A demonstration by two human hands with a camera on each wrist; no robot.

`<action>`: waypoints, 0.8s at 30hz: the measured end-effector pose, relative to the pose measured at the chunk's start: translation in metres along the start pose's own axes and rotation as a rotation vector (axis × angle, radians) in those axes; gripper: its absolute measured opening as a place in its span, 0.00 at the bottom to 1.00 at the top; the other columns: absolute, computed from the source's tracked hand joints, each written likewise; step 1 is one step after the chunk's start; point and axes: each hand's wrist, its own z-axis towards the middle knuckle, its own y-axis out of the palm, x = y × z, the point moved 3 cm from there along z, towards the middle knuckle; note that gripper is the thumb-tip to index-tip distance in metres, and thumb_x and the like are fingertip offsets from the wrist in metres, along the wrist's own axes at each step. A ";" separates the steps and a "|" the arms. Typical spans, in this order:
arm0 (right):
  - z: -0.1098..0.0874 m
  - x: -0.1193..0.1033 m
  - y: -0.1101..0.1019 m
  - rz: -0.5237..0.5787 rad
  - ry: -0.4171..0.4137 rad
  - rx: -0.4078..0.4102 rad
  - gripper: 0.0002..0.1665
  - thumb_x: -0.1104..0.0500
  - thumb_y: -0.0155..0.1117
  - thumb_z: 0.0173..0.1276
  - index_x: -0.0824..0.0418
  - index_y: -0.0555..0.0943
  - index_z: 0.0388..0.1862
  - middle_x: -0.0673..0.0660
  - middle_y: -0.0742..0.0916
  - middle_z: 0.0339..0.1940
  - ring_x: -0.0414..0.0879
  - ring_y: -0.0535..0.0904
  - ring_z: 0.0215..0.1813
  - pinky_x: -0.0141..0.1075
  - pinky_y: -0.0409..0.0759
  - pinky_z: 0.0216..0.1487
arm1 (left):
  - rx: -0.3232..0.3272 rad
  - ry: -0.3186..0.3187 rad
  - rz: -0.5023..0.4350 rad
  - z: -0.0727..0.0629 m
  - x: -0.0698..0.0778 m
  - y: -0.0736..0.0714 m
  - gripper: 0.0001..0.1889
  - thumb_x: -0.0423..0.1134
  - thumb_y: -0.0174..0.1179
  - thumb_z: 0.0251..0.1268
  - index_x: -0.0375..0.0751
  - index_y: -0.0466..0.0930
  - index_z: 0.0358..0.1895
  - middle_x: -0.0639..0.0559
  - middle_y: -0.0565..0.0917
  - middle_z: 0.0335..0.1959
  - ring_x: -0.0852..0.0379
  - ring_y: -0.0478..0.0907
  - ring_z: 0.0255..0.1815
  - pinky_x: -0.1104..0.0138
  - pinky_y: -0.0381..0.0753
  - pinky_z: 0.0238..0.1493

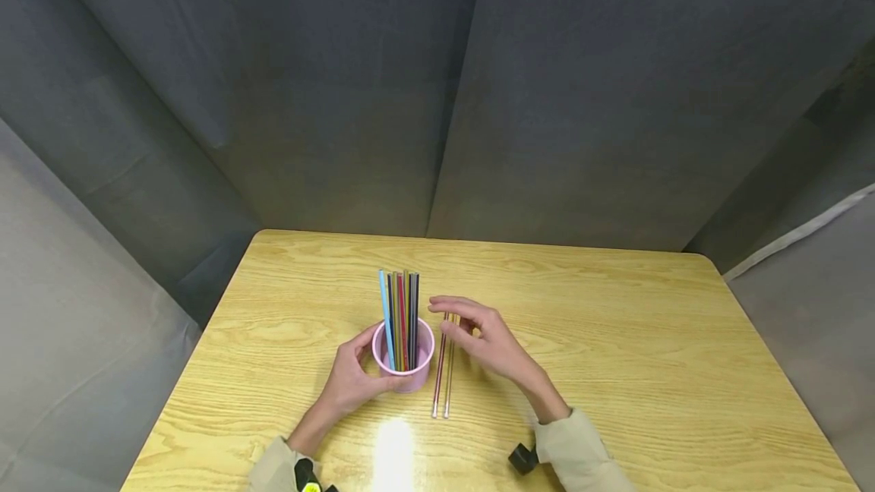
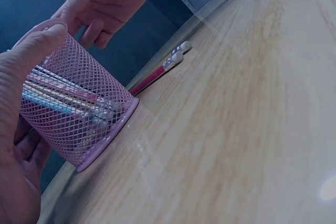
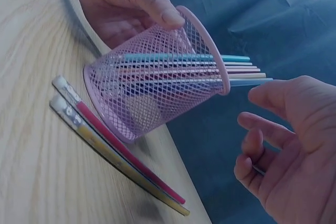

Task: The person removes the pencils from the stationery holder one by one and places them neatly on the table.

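While the table [image 1: 629, 340] extends widely rightward in the head view, the left hand [image 1: 350, 382] grips the pink cup [image 1: 423, 376] well short of the far edge [image 1: 478, 243]. Left wrist view: two pencils [image 2: 172, 62] lie beside the cup. Right wrist view: the right hand [image 3: 304, 148] stands near it, fingers parted and loosely bent.

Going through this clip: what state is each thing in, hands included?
Cup: upright on the table, holding several pencils.
Pencils in cup: standing, tops above the rim.
Red pencil: lying flat beside the cup, eraser end toward the person.
Yellow pencil: lying likewise, next to the red one.
Left hand: gripping the cup.
Right hand: fingers loosely bent, holding nothing.
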 end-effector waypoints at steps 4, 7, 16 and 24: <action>0.000 -0.001 0.004 0.001 -0.013 -0.022 0.20 0.63 0.61 0.79 0.57 0.83 0.67 0.59 0.82 0.70 0.40 0.74 0.35 0.33 0.78 0.34 | 0.003 -0.001 0.013 0.000 0.000 0.000 0.48 0.31 0.84 0.41 0.33 0.73 0.72 0.39 0.80 0.69 0.51 0.78 0.68 0.68 0.72 0.74; -0.001 -0.002 0.006 0.012 -0.012 -0.036 0.21 0.61 0.60 0.80 0.55 0.81 0.68 0.56 0.81 0.72 0.40 0.76 0.39 0.32 0.79 0.38 | 0.004 -0.003 0.021 0.000 0.000 0.000 0.48 0.31 0.84 0.41 0.33 0.73 0.73 0.40 0.80 0.69 0.49 0.78 0.68 0.68 0.71 0.74; -0.001 -0.002 0.015 0.032 -0.003 -0.079 0.24 0.65 0.57 0.80 0.58 0.78 0.72 0.57 0.77 0.76 0.44 0.79 0.54 0.35 0.83 0.47 | 0.002 -0.022 0.023 0.000 0.002 0.001 0.48 0.32 0.84 0.40 0.34 0.73 0.73 0.41 0.80 0.68 0.49 0.78 0.67 0.67 0.73 0.73; 0.000 -0.036 0.015 0.054 0.047 -0.128 0.24 0.67 0.55 0.80 0.64 0.76 0.73 0.65 0.74 0.77 0.41 0.76 0.48 0.36 0.80 0.46 | 0.003 -0.014 0.036 0.000 0.001 0.000 0.48 0.33 0.85 0.41 0.36 0.73 0.73 0.42 0.81 0.68 0.49 0.78 0.67 0.66 0.72 0.74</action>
